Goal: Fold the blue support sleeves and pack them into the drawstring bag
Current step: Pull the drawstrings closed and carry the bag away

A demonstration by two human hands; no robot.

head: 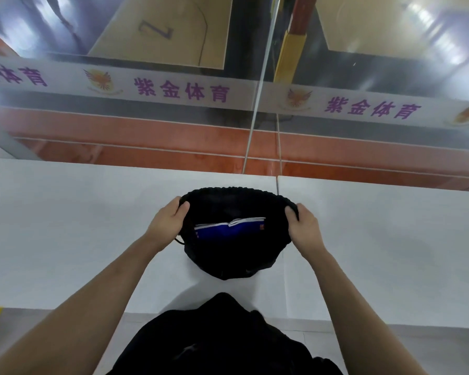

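Left hand (166, 219) gripping black bag (233, 259) rim, right hand (303, 228) gripping opposite rim, blue sleeves (228, 230) lying inside, resting on white table (79, 226).

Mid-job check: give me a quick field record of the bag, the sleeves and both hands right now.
bag: black drawstring bag on the white table, mouth held open
sleeves: blue support sleeves folded, inside the bag
left hand: left hand grips the bag's left rim
right hand: right hand grips the right rim
drawstring: not yet pulled closed

white table (65, 226), glass panel with purple lettering (182, 90), orange floor (146, 147) beyond.
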